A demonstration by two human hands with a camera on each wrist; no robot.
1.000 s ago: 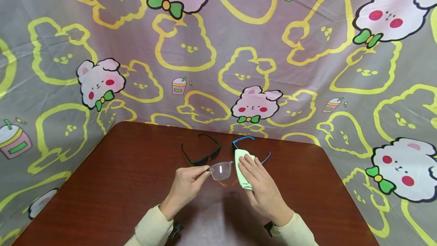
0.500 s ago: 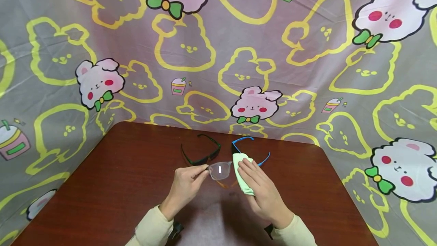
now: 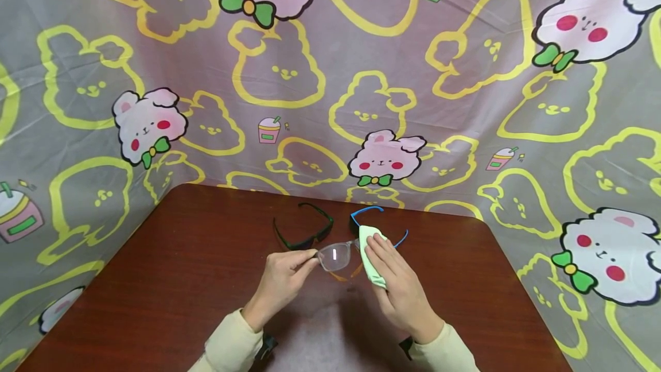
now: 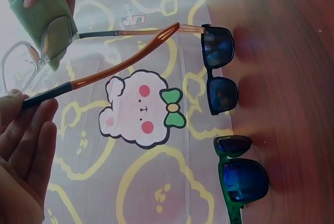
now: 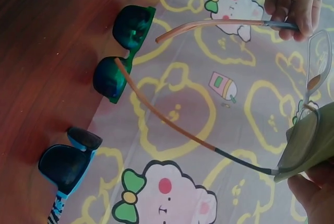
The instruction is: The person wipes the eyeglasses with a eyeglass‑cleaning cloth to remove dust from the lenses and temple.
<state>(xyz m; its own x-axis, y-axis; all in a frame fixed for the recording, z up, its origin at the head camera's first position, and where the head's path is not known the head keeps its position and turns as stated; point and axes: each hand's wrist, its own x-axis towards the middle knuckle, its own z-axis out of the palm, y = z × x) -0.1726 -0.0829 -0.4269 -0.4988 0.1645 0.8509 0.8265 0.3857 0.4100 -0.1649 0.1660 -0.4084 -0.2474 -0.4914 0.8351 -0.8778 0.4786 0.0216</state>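
My left hand [image 3: 281, 283] pinches clear-framed eyeglasses [image 3: 334, 257] near the hinge of one temple, and holds them above the table. Both temples, dark near the hinges and orange-brown toward the tips, are unfolded in the wrist views. A light green cloth [image 3: 370, 260] lies over the other lens, pinched there by my right hand [image 3: 405, 294], whose fingers extend along its near face. In the left wrist view the cloth [image 4: 44, 15] shows behind that lens too. The covered lens is mostly hidden in the head view.
Green-framed sunglasses [image 3: 316, 239] lie behind the eyeglasses on the dark red-brown table [image 3: 196, 268]. Blue-framed sunglasses [image 3: 368, 210] are to their right, partly hidden by the cloth. A cartoon-print curtain [image 3: 304, 125] encloses the table's back and sides.
My right hand and the cloth shift slightly down and left, then back up and right along the lens. The left hand keeps its grip, and the eyeglasses move only slightly.
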